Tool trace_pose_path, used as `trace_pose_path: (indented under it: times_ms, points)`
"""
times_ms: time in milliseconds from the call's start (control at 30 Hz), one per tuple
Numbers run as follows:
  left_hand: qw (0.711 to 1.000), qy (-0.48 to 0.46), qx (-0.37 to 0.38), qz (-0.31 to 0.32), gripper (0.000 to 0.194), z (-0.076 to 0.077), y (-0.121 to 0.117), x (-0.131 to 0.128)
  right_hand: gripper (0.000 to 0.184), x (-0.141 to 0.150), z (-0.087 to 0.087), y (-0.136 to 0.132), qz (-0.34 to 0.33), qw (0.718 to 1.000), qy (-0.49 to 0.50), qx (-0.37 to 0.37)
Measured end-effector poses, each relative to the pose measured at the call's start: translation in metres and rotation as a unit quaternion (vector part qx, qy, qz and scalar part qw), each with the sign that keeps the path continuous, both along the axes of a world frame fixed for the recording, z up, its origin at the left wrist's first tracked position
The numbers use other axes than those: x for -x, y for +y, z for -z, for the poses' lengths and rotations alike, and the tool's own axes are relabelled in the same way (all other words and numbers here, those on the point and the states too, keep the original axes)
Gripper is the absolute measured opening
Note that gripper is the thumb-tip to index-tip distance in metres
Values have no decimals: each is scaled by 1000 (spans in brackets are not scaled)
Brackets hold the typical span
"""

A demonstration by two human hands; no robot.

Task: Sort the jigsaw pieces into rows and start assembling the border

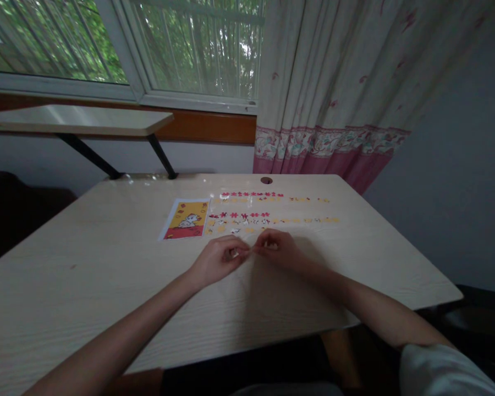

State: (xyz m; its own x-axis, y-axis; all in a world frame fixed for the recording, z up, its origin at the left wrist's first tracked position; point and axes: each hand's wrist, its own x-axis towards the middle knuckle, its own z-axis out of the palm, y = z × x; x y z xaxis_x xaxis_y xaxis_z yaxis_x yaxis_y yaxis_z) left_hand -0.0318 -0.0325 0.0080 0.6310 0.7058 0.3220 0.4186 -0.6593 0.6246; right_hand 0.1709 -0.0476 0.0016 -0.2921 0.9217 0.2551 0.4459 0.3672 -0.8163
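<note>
My left hand [224, 257] and my right hand [277, 247] meet fingertip to fingertip just above the table, in front of rows of small jigsaw puzzle pieces. Both are closed in a pinch on a tiny yellowish piece, mostly hidden by the fingers; it looks like a puzzle piece. Beyond the hands lie a row of red puzzle pieces [253, 194], a second shorter red row, and rows of yellow puzzle pieces [305, 220], some with white and dark print. Left of the rows lies a picture sheet [187, 220] with a white animal on yellow and red.
The pale wooden table [107, 286] has a round cable hole [266, 180] near its far edge. A raised shelf [78, 118] on black brackets stands at the back left. Behind are a window [198, 49] and a patterned curtain [325, 82].
</note>
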Motion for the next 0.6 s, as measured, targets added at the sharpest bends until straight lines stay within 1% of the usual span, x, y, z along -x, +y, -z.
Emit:
trace_pose_path:
  times_ms: [167, 233, 300, 400, 500, 533, 600]
  points:
    - [1000, -15, 3, 4, 18, -5, -4, -3, 22, 8, 1, -3, 11, 996, 75, 43]
    - [1000, -25, 13, 1, 20, -5, -4, -4, 23, 9, 2, -3, 18, 996, 80, 44]
    - [998, -40, 41, -14, 20, -4, -4, -4, 20, 8, 3, -3, 24, 996, 73, 34]
    - [990, -82, 110, -44, 19, 0, -1, -5, 15, 3, 3, -2, 26, 999, 38, 2]
    - [975, -125, 177, -50, 20, 5, 4, -4, 14, -1, 1, -2, 20, 998, -15, -54]
    - [972, -131, 189, -49, 21, 6, 5, -4, 14, -2, 1, -2, 19, 997, -29, -75]
    - [975, -115, 183, -42, 23, 7, 7, -4, 13, -3, 2, -1, 21, 991, -52, -119]
